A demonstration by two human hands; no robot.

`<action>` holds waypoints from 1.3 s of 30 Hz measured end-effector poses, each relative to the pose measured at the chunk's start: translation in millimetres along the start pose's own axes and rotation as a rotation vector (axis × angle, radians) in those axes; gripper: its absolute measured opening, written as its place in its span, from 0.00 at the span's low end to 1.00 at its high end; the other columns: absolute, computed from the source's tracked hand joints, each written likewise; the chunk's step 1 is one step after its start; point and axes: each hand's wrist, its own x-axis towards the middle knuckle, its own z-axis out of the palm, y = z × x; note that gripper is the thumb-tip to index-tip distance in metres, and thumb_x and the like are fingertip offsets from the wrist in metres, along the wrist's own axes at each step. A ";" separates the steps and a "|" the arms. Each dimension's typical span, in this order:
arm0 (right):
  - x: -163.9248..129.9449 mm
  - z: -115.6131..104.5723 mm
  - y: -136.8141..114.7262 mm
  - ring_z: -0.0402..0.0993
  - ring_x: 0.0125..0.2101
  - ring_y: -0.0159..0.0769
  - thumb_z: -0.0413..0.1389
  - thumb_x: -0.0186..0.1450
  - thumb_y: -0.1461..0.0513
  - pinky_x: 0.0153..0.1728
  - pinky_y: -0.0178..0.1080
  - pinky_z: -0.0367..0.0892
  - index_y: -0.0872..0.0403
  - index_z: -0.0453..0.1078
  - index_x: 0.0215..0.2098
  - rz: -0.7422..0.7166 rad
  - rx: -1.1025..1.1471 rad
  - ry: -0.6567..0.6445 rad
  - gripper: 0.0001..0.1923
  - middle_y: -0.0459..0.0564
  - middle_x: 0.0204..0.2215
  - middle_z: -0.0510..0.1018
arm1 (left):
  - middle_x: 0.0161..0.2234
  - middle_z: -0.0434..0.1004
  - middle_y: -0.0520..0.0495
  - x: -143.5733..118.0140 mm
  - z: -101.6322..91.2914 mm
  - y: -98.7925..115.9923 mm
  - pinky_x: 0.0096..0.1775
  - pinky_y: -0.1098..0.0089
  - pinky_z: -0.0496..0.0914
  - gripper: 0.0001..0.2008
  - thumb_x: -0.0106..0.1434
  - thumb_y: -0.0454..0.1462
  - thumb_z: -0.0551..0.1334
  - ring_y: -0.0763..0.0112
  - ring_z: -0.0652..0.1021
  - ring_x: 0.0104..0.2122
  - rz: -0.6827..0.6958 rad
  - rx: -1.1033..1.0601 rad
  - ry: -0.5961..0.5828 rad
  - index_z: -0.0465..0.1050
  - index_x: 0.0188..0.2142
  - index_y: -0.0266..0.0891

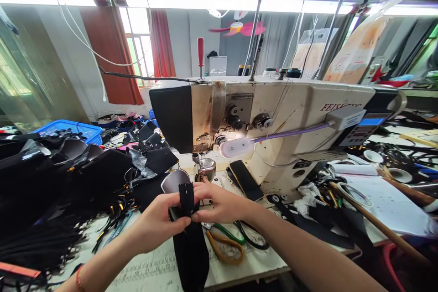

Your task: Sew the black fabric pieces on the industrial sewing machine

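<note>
In front of the presser foot, just above the table edge, a black zippered strip (187, 219) is held upright between both hands, its upper end raised towards the needle and its long lower part hanging down over the front of the table. The strip is pinched near its top by the left hand (160, 223), whose thumb and fingers are closed on the left edge, and by the right hand (219, 203), whose fingertips are closed on the right edge at the same height; the two hands are nearly touching across it. A line of zipper teeth is seen running down the middle of the raised end. The step in hand is judged to be the aligning of this end before it is fed under the foot: the fabric is not yet laid flat on the machine bed. The next move would call for the end to be lowered and slid squarely under the presser foot (204, 169), with the edges kept even. Behind stands the sewing machine (273, 114), with a small lamp (236, 147) lit beside the needle. Scissors (224, 242) are lying just right of the strip, and a heap of black pieces (51, 191) is piled at the left
</note>
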 end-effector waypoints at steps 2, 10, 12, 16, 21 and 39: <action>6.9 -0.1 2.0 0.75 0.40 0.36 0.62 0.59 0.61 0.65 0.49 0.42 0.51 0.76 0.31 0.013 -0.063 -0.011 0.02 0.42 0.34 0.80 | 0.36 0.81 0.51 1.7 -0.2 -2.7 0.38 0.72 0.68 0.11 0.55 0.32 0.59 0.64 0.77 0.37 -0.016 0.154 0.001 0.77 0.36 0.39; 19.3 21.8 15.9 0.72 0.32 0.37 0.58 0.55 0.66 0.36 0.37 0.61 0.55 0.75 0.29 0.122 -0.226 0.269 0.03 0.47 0.29 0.79 | 0.32 0.77 0.42 4.6 1.1 -18.4 0.42 0.62 0.64 0.06 0.58 0.37 0.61 0.54 0.76 0.38 -0.138 0.449 0.221 0.75 0.32 0.38; 18.0 20.8 12.5 0.72 0.32 0.36 0.59 0.58 0.64 0.34 0.35 0.61 0.55 0.75 0.32 0.133 -0.196 0.239 0.04 0.47 0.30 0.79 | 0.28 0.76 0.47 1.2 -6.1 -16.4 0.37 0.67 0.64 0.09 0.58 0.42 0.62 0.59 0.74 0.34 -0.128 0.399 0.177 0.75 0.27 0.39; 18.9 17.3 2.8 0.71 0.36 0.40 0.60 0.62 0.58 0.38 0.38 0.62 0.54 0.76 0.35 0.174 -0.194 0.200 0.07 0.48 0.31 0.78 | 0.23 0.74 0.53 -2.7 -18.1 -9.5 0.29 0.72 0.61 0.10 0.57 0.42 0.63 0.68 0.73 0.27 -0.152 0.252 0.140 0.76 0.23 0.40; 14.2 -0.4 -15.8 0.69 0.44 0.46 0.69 0.53 0.56 0.42 0.41 0.65 0.51 0.69 0.48 0.160 -0.207 0.143 0.27 0.50 0.40 0.75 | 0.22 0.75 0.52 -3.9 -28.2 1.3 0.28 0.72 0.62 0.05 0.50 0.39 0.68 0.67 0.74 0.26 -0.234 0.091 0.210 0.77 0.22 0.41; -14.9 -85.7 16.4 0.72 0.52 0.42 0.53 0.65 0.68 0.55 0.41 0.64 0.47 0.75 0.53 -0.056 -0.419 -0.020 0.21 0.50 0.51 0.77 | 0.19 0.78 0.49 103.6 -1.1 -15.5 0.23 0.76 0.65 0.12 0.37 0.36 0.74 0.75 0.74 0.19 -0.537 -0.725 0.014 0.78 0.22 0.33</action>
